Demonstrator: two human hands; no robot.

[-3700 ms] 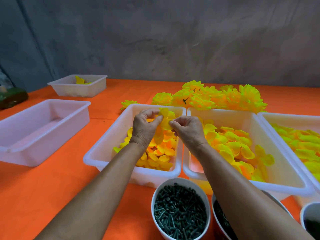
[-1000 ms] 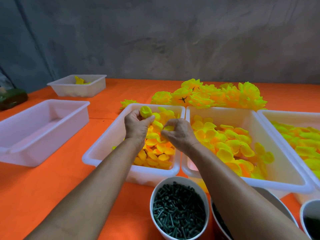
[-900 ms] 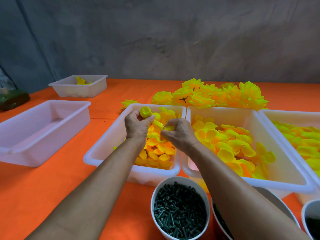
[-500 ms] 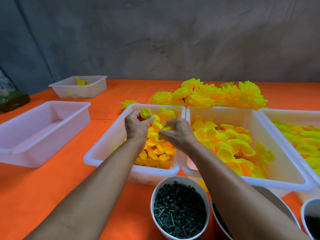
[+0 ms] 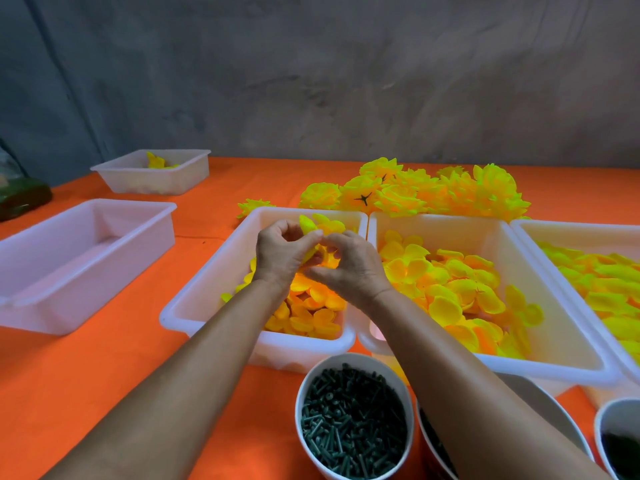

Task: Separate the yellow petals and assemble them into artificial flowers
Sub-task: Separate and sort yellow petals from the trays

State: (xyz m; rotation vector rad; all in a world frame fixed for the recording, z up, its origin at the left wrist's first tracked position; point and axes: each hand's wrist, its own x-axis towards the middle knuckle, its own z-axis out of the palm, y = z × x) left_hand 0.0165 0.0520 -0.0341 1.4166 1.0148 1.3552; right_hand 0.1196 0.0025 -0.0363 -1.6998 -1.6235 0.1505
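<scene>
Hands met at the middle of the frame above a white plastic tub (image 5: 207, 299) whose thin, glossy walls flared to a rolled rim. The left hand (image 5: 282, 252) had its fingers curled and pinched a small cupped yellow petal (image 5: 308, 225) between thumb and fingertips, the petal standing above the knuckles. The right hand (image 5: 349, 268) curled in just beside it, thumb and forefinger closed toward the same cluster; whether it actually gripped the petal or only touched it could not be told, since the fingertips were hidden behind the left hand.

Under both hands the tub held loose petals (image 5: 304, 317), soft rounded shells shading from yellow to orange. To its right, touching rim to rim, a larger tub (image 5: 571, 348) carried bigger cupped petals (image 5: 446, 285), and a third tub (image 5: 575, 230) at the right edge held greener-yellow ones. Behind the tubs, in the upper middle, finished flowers (image 5: 415, 192) lay heaped, frilly and layered.

At the bottom centre a round white cup (image 5: 301, 393) was packed with dark green plastic pegs (image 5: 353, 417), short and stubby with flat heads. At left sat an empty translucent tub (image 5: 86, 258), and a smaller one (image 5: 152, 171) in the upper left. An orange cloth (image 5: 86, 382), matte and smooth, covered the table.
</scene>
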